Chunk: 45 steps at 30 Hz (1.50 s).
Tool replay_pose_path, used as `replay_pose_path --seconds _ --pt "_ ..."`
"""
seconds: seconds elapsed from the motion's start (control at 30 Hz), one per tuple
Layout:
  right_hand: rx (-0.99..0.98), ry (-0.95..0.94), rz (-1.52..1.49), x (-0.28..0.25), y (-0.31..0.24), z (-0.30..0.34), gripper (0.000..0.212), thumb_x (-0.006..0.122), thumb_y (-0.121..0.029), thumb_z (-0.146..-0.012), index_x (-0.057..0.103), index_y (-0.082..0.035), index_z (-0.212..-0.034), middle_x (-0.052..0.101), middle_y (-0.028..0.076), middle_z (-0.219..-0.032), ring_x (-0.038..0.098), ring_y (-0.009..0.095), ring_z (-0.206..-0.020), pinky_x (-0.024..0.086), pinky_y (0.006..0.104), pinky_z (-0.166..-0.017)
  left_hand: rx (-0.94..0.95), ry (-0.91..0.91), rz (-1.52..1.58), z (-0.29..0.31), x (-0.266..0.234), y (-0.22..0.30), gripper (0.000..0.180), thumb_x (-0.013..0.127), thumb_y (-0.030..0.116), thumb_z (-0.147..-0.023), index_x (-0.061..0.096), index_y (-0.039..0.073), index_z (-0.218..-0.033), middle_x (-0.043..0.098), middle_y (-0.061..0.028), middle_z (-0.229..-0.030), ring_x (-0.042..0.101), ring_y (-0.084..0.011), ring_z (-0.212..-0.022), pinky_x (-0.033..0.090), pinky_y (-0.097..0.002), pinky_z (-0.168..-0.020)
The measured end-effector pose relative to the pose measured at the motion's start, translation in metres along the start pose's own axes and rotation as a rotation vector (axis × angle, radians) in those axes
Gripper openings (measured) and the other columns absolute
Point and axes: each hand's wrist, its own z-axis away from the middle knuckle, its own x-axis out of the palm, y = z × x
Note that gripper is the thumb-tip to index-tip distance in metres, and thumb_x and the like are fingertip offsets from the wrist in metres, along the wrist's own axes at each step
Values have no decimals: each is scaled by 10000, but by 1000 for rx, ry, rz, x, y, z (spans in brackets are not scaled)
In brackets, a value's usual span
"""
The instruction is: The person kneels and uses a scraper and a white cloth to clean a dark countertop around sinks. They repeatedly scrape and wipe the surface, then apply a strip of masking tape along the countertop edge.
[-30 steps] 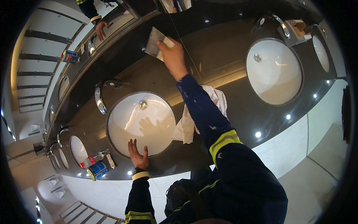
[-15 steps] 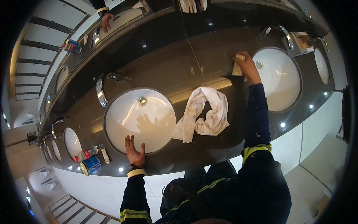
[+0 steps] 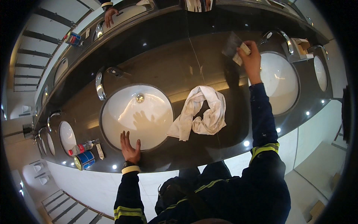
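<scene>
My right hand (image 3: 251,61) is closed around the pale handle of a scraper (image 3: 232,44), its wide thin blade raised above the dark countertop (image 3: 164,63), left of the right-hand basin (image 3: 279,82). Fingers spread, my left hand (image 3: 130,147) rests at the front rim of the round white basin (image 3: 143,127) and throws a shadow into it. Between my hands a crumpled, stained white cloth (image 3: 216,112) lies on the counter in a loop.
A clear bottle with red cap (image 3: 80,148), a blue can (image 3: 85,160) and a pale-handled tool (image 3: 100,151) lie left of my left hand. Curved chrome taps (image 3: 100,86) stand behind the basins. An open box (image 3: 301,48) sits at the far right. A mirror edges the back.
My right hand has moved a little away from me with the scraper, and the blade has turned from low on the counter to raised and visible. My left hand stays at the basin rim.
</scene>
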Motion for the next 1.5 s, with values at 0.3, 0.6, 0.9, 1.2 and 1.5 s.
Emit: replay_pose_path --seconds 0.3,0.6,0.9,1.2,1.5 --pt "-215 -207 63 92 -68 2 218 650 -154 -972 569 -30 -1132 693 231 -1010 674 455 -952 531 498 -799 -6 6 7 -1 -1 0 656 695 336 -927 479 57 -1480 422 -233 -1562 365 -450 -1466 349 -556 -1182" --pt "-363 -165 165 131 -50 -6 277 629 -155 -983 625 -9 -1218 674 238 -1181 661 440 -1061 537 491 -907 -7 17 32 -3 -2 1 666 701 337 -919 481 46 -1475 435 -242 -1547 380 -455 -1456 367 -557 -1170" --pt "-396 -180 181 143 -46 -10 300 624 -159 -987 611 -6 -1245 667 233 -1195 649 445 -1079 530 494 -924 -21 -4 50 -5 -6 2 669 718 300 -896 487 39 -1467 434 -242 -1547 381 -454 -1457 371 -551 -1171" --pt "-391 -210 192 144 -52 -11 298 605 -156 -995 603 15 -1239 658 251 -1193 643 457 -1077 528 502 -920 -29 -2 39 -4 -4 0 675 707 317 -901 482 45 -1477 435 -239 -1547 378 -450 -1460 366 -545 -1177" --pt "-388 -282 385 150 -45 -10 364 630 -232 -973 648 17 -1238 703 270 -1113 672 458 -1027 538 516 -903 -25 6 30 -5 -6 2 677 704 337 -909 480 43 -1476 434 -236 -1547 379 -446 -1461 373 -547 -1170"
